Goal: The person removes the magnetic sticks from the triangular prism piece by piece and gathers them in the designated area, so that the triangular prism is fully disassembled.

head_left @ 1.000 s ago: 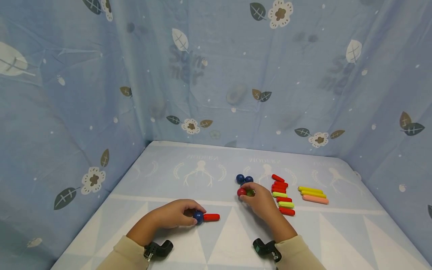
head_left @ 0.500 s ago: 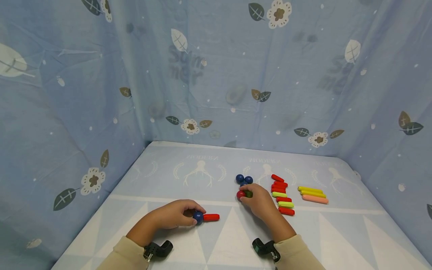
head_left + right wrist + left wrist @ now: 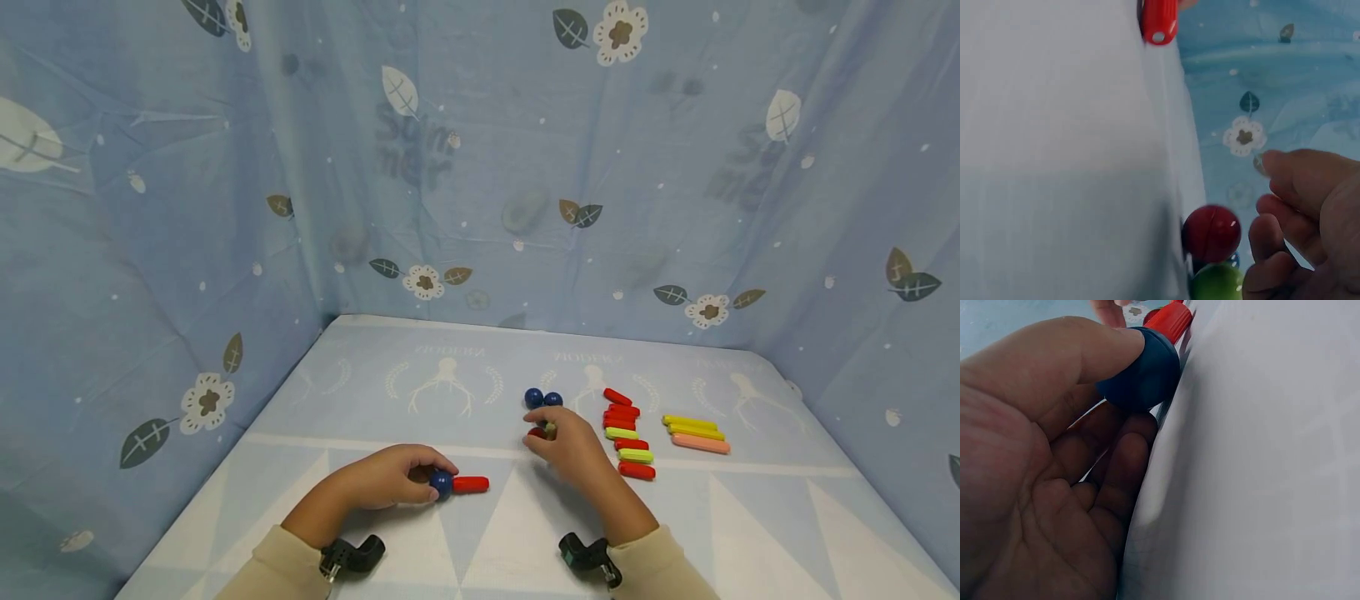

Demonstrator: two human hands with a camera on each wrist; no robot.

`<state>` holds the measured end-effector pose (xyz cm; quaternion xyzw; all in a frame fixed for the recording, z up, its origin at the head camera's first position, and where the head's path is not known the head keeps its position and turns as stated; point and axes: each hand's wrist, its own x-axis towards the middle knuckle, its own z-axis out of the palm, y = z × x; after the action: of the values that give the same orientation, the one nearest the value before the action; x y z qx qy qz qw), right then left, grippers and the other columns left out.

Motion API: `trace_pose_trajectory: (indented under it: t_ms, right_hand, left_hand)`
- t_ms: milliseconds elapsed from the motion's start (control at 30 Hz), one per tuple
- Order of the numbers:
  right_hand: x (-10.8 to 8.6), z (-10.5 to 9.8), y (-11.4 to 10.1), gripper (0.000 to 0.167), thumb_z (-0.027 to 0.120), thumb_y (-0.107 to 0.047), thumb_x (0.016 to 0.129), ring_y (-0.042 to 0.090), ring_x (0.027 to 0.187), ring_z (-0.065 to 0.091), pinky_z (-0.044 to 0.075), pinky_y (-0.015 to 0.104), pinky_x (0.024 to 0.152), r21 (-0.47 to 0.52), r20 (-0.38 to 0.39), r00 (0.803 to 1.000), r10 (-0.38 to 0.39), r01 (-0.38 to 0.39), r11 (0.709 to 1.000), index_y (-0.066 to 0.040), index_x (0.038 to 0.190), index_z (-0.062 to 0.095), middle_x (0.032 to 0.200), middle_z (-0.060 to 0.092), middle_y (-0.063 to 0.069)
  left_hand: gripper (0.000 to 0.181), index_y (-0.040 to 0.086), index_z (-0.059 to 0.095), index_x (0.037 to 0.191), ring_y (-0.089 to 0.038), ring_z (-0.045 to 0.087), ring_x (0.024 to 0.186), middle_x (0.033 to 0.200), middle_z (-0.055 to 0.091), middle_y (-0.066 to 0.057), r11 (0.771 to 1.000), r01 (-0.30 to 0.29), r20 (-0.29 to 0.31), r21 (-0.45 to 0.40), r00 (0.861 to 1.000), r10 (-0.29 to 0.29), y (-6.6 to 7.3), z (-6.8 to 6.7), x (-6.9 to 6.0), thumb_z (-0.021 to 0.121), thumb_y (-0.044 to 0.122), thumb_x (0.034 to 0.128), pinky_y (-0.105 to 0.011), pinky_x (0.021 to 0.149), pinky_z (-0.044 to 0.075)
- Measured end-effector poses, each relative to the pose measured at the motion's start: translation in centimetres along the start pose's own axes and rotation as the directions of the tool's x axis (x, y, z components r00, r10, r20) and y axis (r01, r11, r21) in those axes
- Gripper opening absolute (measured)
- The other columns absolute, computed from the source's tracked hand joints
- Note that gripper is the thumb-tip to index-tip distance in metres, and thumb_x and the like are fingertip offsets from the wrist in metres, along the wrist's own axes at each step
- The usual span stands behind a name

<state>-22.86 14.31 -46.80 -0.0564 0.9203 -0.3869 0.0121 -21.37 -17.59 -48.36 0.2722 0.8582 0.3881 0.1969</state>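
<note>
Between thumb and fingers, my left hand (image 3: 390,477) pinches a dark blue ball (image 3: 442,483) down on the table. A short red rod (image 3: 471,484) sticks out of that ball to the right, lying along the tabletop. My right hand (image 3: 573,442) hovers over a red ball (image 3: 1212,233) and a green ball (image 3: 1217,282), its fingers apart from both in the right wrist view. In the head view its fingers partly cover these two balls. Two dark blue balls (image 3: 534,397) sit just behind them.
Right of my right hand lies a column of short red and yellow-green rods (image 3: 632,444). Farther right are longer yellow rods (image 3: 690,422) and an orange-pink rod (image 3: 701,443). A patterned blue curtain (image 3: 480,167) encloses the table (image 3: 517,567) behind and at the sides.
My right hand has come off the red ball and shifted slightly left, with its thumb now in front of the ball. My left hand keeps its hold on the blue ball.
</note>
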Motion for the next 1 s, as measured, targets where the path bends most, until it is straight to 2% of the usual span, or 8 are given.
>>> trace_pose_trajectory:
  t_ms: [100, 200, 300, 467, 533, 667, 800, 1000]
  right_hand:
    - [-0.6, 0.1, -1.0, 0.034, 0.081, -0.028, 0.093, 0.022, 0.085, 0.058, 0.056, 0.032, 0.067, 0.012, 0.073, 0.996, -0.051, 0.05, 0.999, -0.022, 0.126, 0.074, 0.099, 0.063, 0.004]
    - [-1.2, 0.6, -1.9, 0.032, 0.081, -0.028, 0.093, 0.021, 0.079, 0.058, 0.053, 0.033, 0.064, 0.03, 0.143, 0.985, -0.096, 0.093, 0.995, -0.02, 0.124, 0.075, 0.09, 0.062, 0.003]
    - [-1.7, 1.2, -2.5, 0.03, 0.082, -0.027, 0.092, 0.021, 0.078, 0.059, 0.053, 0.034, 0.062, 0.056, 0.198, 0.973, -0.12, 0.111, 0.992, -0.019, 0.12, 0.076, 0.094, 0.066, 0.002]
    - [-2.2, 2.5, -3.0, 0.029, 0.083, -0.025, 0.09, 0.021, 0.088, 0.062, 0.057, 0.035, 0.065, 0.097, 0.277, 0.951, -0.136, 0.113, 0.989, -0.019, 0.117, 0.076, 0.112, 0.073, -0.001]
    - [-2.3, 3.0, -3.0, 0.029, 0.083, -0.024, 0.09, 0.02, 0.091, 0.062, 0.057, 0.035, 0.066, 0.099, 0.3, 0.942, -0.148, 0.124, 0.987, -0.019, 0.117, 0.075, 0.114, 0.074, -0.001]
    - [-2.4, 3.7, -3.0, 0.029, 0.085, -0.022, 0.088, 0.018, 0.091, 0.061, 0.054, 0.034, 0.072, 0.06, 0.346, 0.925, -0.158, 0.146, 0.987, -0.02, 0.115, 0.075, 0.109, 0.073, -0.003]
    - [-2.5, 4.1, -3.2, 0.029, 0.085, -0.02, 0.087, 0.018, 0.087, 0.061, 0.052, 0.035, 0.073, 0.034, 0.393, 0.91, -0.133, 0.13, 0.991, -0.02, 0.114, 0.076, 0.101, 0.069, -0.005]
    - [-2.6, 4.2, -3.3, 0.018, 0.084, -0.015, 0.087, 0.015, 0.083, 0.058, 0.049, 0.033, 0.076, -0.005, 0.412, 0.901, -0.134, 0.15, 0.989, -0.021, 0.102, 0.076, 0.088, 0.066, -0.006]
  left_hand:
    - [0.032, 0.034, 0.074, 0.126, -0.01, 0.06, 0.107, 0.125, 0.068, 0.015, 1.0, -0.002, 0.001, 0.003, 1.0, 0.002, -0.1, 0.0, 0.1, 0.077, 0.021, 0.0962, -0.029, 0.097, 0.049]
    - [0.032, 0.032, 0.074, 0.127, -0.009, 0.06, 0.108, 0.125, 0.068, 0.016, 1.0, -0.007, 0.0, 0.016, 1.0, 0.007, -0.2, 0.0, 0.1, 0.077, 0.022, 0.0962, -0.031, 0.098, 0.049]
    - [0.033, 0.032, 0.074, 0.128, -0.008, 0.06, 0.111, 0.126, 0.068, 0.018, 1.0, -0.01, 0.001, 0.024, 1.0, 0.01, -0.2, 0.0, 0.1, 0.077, 0.023, 0.0962, -0.032, 0.101, 0.049]
    - [0.033, 0.029, 0.074, 0.128, -0.008, 0.061, 0.116, 0.127, 0.068, 0.017, 1.0, -0.017, 0.01, 0.01, 1.0, 0.017, -0.1, -0.1, 0.0, 0.077, 0.022, 0.0961, -0.032, 0.103, 0.049]
    - [0.034, 0.028, 0.074, 0.129, -0.009, 0.061, 0.116, 0.127, 0.069, 0.017, 1.0, -0.021, 0.013, 0.007, 1.0, 0.021, 0.0, -0.2, 0.0, 0.077, 0.021, 0.0958, -0.032, 0.104, 0.049]
    - [0.035, 0.027, 0.074, 0.129, -0.008, 0.062, 0.118, 0.127, 0.069, 0.017, 1.0, -0.021, 0.014, 0.003, 1.0, 0.021, 0.0, -0.2, 0.0, 0.078, 0.02, 0.095, -0.031, 0.104, 0.049]
    - [0.035, 0.026, 0.074, 0.129, -0.009, 0.062, 0.118, 0.127, 0.069, 0.015, 1.0, -0.025, 0.014, -0.006, 1.0, 0.025, 0.1, -0.2, 0.0, 0.079, 0.02, 0.0945, -0.03, 0.104, 0.049]
    - [0.035, 0.025, 0.074, 0.128, -0.01, 0.063, 0.116, 0.125, 0.07, 0.012, 0.999, -0.036, 0.012, 0.006, 0.999, 0.036, 0.0, -0.2, 0.0, 0.079, 0.02, 0.0942, -0.033, 0.104, 0.049]
